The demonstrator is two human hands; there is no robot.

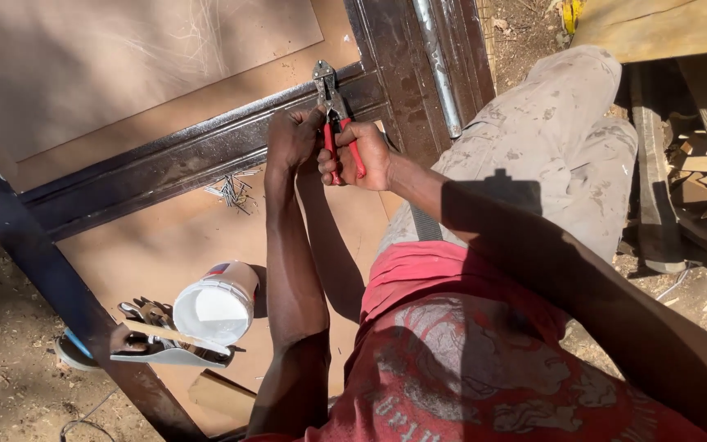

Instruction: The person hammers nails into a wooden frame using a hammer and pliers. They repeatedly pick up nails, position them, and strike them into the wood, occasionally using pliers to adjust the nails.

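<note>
Head view, both hands' fingers clamped on one red-handled cutter [339, 123] at dark metal frame [190, 155], left hand [292, 135], right hand [362, 155], nail pile [231, 190] below frame, one white tub [218, 303] farther below.

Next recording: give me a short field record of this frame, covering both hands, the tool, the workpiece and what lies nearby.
Setting: outdoors, dirt ground, strong sun
Left hand: closed around the tool just below its head
Right hand: gripping the red handles
Tool: pliers, metal head resting on the dark metal bar
Workpiece: metal frame over brown board
Nearby: loose nails, white tub, knife
Posture: seated, leg in stained trousers stretched out
</note>
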